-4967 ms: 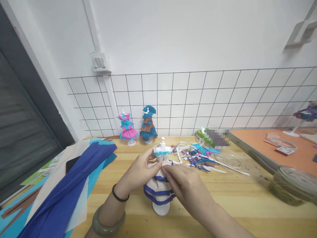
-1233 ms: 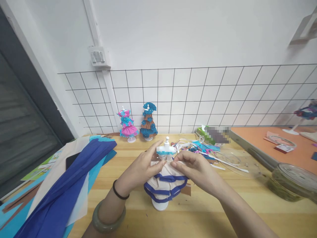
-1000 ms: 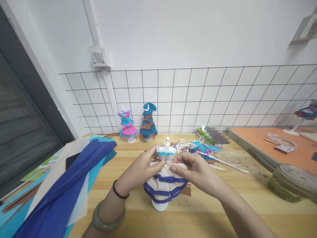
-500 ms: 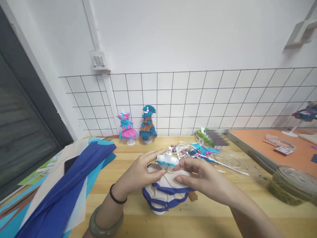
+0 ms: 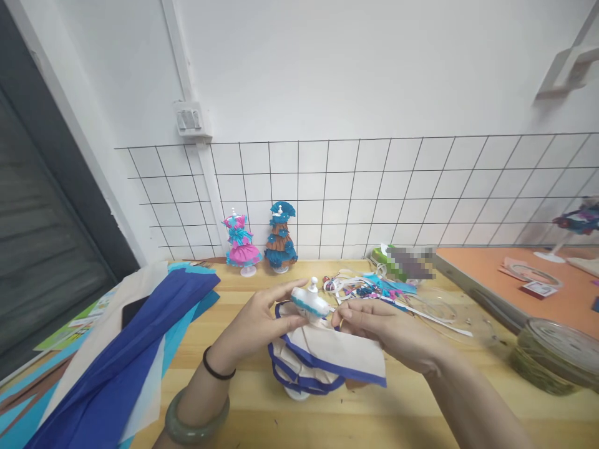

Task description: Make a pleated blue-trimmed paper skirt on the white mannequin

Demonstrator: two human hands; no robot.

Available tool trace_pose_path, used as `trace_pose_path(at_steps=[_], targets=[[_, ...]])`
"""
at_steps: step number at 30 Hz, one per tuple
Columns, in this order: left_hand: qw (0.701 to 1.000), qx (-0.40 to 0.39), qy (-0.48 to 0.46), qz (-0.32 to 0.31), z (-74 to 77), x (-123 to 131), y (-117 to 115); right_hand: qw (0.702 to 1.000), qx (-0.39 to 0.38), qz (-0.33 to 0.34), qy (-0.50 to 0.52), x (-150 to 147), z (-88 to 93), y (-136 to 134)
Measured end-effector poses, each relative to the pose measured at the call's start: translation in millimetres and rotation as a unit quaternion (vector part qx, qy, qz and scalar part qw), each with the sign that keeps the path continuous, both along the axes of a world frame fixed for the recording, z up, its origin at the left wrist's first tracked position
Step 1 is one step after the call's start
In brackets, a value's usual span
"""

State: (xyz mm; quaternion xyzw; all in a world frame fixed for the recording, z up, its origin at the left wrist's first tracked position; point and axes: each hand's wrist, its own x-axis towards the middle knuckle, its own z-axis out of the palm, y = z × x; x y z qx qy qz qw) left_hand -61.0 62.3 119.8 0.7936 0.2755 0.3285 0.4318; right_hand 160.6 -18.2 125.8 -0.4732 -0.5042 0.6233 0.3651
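Note:
A small white dress form (image 5: 311, 300) with a teal band round its top stands in front of me, tilted slightly. Layers of cream paper with blue edging (image 5: 304, 368) wrap its lower part, and a cream strip with a blue border (image 5: 355, 355) sticks out to the right. My left hand (image 5: 262, 318) grips the form's left side between thumb and fingers. At the form's right side, my right hand (image 5: 379, 321) pinches the upper edge of the cream strip, its fingertips pressed together.
Blue, cream and turquoise sheets (image 5: 154, 324) lie left. Two dressed miniature forms, pink (image 5: 244, 249) and teal-brown (image 5: 281, 240), stand at the back. Scraps and ribbons (image 5: 374, 287) lie behind my right hand. A round clear container (image 5: 552, 352) is at right, near an orange surface (image 5: 491, 262).
The form has turned and tipped a little. The cream strip's right end now spreads out flat below my right hand, whose fingers have closed into a pinch.

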Motion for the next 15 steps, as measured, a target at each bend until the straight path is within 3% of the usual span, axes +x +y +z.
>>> trace_pose_path(at_steps=[5,8,12,15], targets=[[1.0,-0.006,0.0,-0.01,-1.8,-4,5,0.998,0.006,0.03,0.059,-2,-1.6,3],[1.0,-0.013,-0.001,-0.009,-1.8,-5,6,0.997,0.05,0.034,0.054,-8,1.0,-2],[1.0,-0.007,-0.018,-0.007,-1.4,-3,7,0.986,0.139,-0.007,-0.089,-18,7.3,-15],[1.0,-0.013,-0.025,-0.007,-2.0,-2,7,0.945,0.202,-0.037,-0.256,-19,8.0,-24]])
